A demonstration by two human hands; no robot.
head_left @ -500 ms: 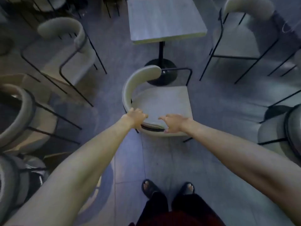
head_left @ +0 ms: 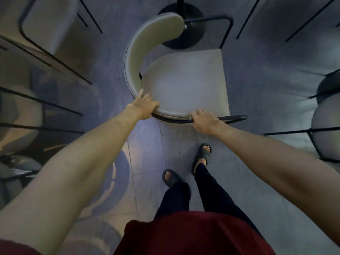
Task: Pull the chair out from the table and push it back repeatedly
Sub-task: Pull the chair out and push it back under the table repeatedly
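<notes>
A pale padded chair with a curved backrest and black metal frame stands right in front of me. My left hand grips the near left bend of the backrest, thumb stretched along its outer side. My right hand curls over the backrest's near end and the black frame bar. The table top is out of view; only its round black base shows, partly under the chair's far side.
Similar chairs stand close on the left and right, with thin black legs reaching toward the aisle. My feet in dark sandals are on the grey tiled floor just behind the chair.
The chair and the table base now fill more of the view and the table top has left the frame. My right foot has stepped forward. Both hands keep their hold on the backrest.
</notes>
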